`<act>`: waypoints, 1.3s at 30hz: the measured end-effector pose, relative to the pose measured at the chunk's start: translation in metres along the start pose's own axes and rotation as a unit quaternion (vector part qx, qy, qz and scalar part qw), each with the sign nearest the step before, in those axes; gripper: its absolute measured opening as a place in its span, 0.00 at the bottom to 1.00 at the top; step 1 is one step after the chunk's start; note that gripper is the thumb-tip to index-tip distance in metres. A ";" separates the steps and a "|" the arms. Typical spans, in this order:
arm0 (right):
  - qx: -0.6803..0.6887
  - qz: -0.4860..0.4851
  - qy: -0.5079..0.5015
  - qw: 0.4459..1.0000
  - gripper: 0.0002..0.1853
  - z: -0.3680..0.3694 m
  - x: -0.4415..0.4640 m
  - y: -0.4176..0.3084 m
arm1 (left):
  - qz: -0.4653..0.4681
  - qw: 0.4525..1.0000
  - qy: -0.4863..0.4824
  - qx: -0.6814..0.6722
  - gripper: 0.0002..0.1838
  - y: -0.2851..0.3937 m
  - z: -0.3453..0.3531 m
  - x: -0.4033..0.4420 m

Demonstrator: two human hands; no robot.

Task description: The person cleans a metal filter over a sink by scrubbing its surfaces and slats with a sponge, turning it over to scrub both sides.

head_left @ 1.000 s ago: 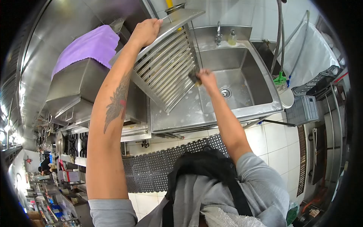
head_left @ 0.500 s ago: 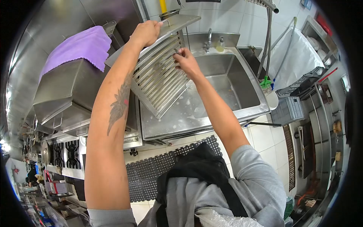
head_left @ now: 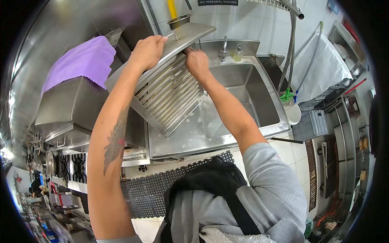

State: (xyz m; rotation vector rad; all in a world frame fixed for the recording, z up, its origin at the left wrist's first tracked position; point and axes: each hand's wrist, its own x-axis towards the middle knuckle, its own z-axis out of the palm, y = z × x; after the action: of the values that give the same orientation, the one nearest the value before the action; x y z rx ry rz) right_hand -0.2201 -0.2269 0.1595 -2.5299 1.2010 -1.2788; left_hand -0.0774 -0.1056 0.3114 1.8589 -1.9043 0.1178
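Note:
A metal baffle filter [head_left: 168, 95] with rows of slats stands tilted over the sink's drainboard. My left hand [head_left: 150, 50] is closed over its upper edge, next to the small wire handle [head_left: 173, 35]. My right hand [head_left: 197, 62] presses in at the upper right of the slats, under the filter's overhanging top plate [head_left: 192, 31]. Its fingers are closed around a small dark item, mostly hidden. Foamy wet patches show on the steel drainboard [head_left: 182, 146] below.
The sink basin [head_left: 259, 91] is to the right, with a faucet [head_left: 224, 50] and a soap bottle [head_left: 238, 53] behind it. A purple cloth [head_left: 81, 62] drapes over a steel machine [head_left: 69, 101] at left. Perforated black matting [head_left: 150, 190] covers part of the floor.
My right hand has moved up from the middle slats to just beneath the top plate. My left hand has shifted slightly left and down along the edge, still holding the filter.

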 end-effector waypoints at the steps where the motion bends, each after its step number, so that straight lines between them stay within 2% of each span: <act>1: 0.001 0.000 0.000 1.000 0.13 0.005 -0.004 -0.006 | -0.001 1.000 0.000 0.001 0.26 0.001 -0.001 -0.001; 3: -0.025 -0.167 0.064 0.983 0.12 0.019 -0.019 -0.026 | 0.002 1.000 -0.006 0.008 0.26 0.001 -0.005 -0.002; 4: -0.015 -0.197 0.059 0.979 0.13 0.016 -0.017 -0.023 | 0.002 1.000 -0.009 0.010 0.26 0.002 -0.006 -0.001; 5: -0.013 -0.189 0.059 0.980 0.13 0.010 -0.011 -0.014 | -0.012 1.000 -0.014 0.014 0.26 0.003 -0.006 -0.001; 7: -0.051 -0.110 0.020 0.992 0.13 0.002 0.007 0.014 | -0.021 0.999 -0.021 0.020 0.26 0.008 -0.006 0.000; 9: -0.084 -0.105 -0.005 0.991 0.11 0.011 0.002 0.008 | -0.034 0.999 -0.022 0.015 0.24 0.011 -0.008 -0.002; 11: -0.024 -0.186 0.087 0.978 0.09 0.014 -0.012 0.000 | -0.017 1.000 -0.012 0.011 0.24 0.009 -0.005 0.000; 12: -0.033 -0.154 0.006 0.988 0.08 0.004 -0.005 0.012 | -0.026 1.000 -0.009 0.009 0.24 0.010 -0.005 0.000; 16: -0.075 -0.138 0.041 0.987 0.07 0.008 0.007 0.025 | -0.034 0.999 -0.010 0.005 0.25 0.007 -0.003 -0.002; 19: -0.061 -0.144 -0.029 0.987 0.09 0.004 0.001 0.023 | -0.027 1.000 -0.010 0.011 0.25 0.008 -0.005 0.002; 20: -0.045 -0.138 0.032 0.989 0.10 0.000 0.008 0.029 | -0.028 0.999 -0.009 0.011 0.25 0.009 -0.004 0.000; 25: -0.039 -0.173 0.054 0.983 0.11 0.007 -0.007 0.006 | -0.031 0.999 -0.010 0.023 0.25 0.012 -0.006 -0.002; 28: -0.045 -0.179 0.020 0.983 0.10 -0.002 -0.010 -0.004 | -0.027 0.999 -0.011 0.025 0.26 0.011 -0.004 -0.002; 30: 0.044 -0.226 -0.006 0.973 0.09 0.002 -0.024 -0.029 | -0.027 0.999 -0.010 0.022 0.26 0.008 -0.002 -0.001; 31: 0.045 -0.225 -0.005 0.973 0.09 0.001 -0.024 -0.029 | -0.021 1.000 -0.006 0.022 0.26 0.008 -0.001 -0.001; 33: 0.043 -0.205 -0.030 0.977 0.09 0.001 -0.019 -0.027 | -0.016 1.000 -0.004 0.026 0.26 0.008 -0.002 -0.001; 34: -0.037 -0.145 -0.116 0.982 0.09 -0.013 -0.008 -0.016 | -0.024 0.999 -0.008 0.026 0.26 0.012 -0.004 -0.002; 35: -0.050 -0.104 -0.130 0.985 0.09 -0.011 0.010 0.006 | -0.032 0.999 -0.013 0.025 0.26 0.015 -0.004 -0.003; 37: -0.037 -0.085 -0.029 0.995 0.11 -0.009 0.014 0.016 | -0.036 0.999 -0.011 0.022 0.26 0.016 -0.004 -0.004; 38: -0.037 -0.086 -0.030 0.995 0.11 -0.002 0.005 0.010 | -0.034 0.999 -0.014 0.022 0.26 0.017 -0.004 -0.004; 39: -0.041 -0.136 0.010 0.990 0.11 0.003 -0.006 -0.003 | -0.033 0.999 -0.013 0.022 0.26 0.016 -0.004 -0.004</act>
State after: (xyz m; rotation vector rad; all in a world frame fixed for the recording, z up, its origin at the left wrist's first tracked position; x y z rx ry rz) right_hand -0.2185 -0.2215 0.1546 -2.8254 0.9539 -1.3351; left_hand -0.0916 -0.0993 0.3171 1.9608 -1.8691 0.1151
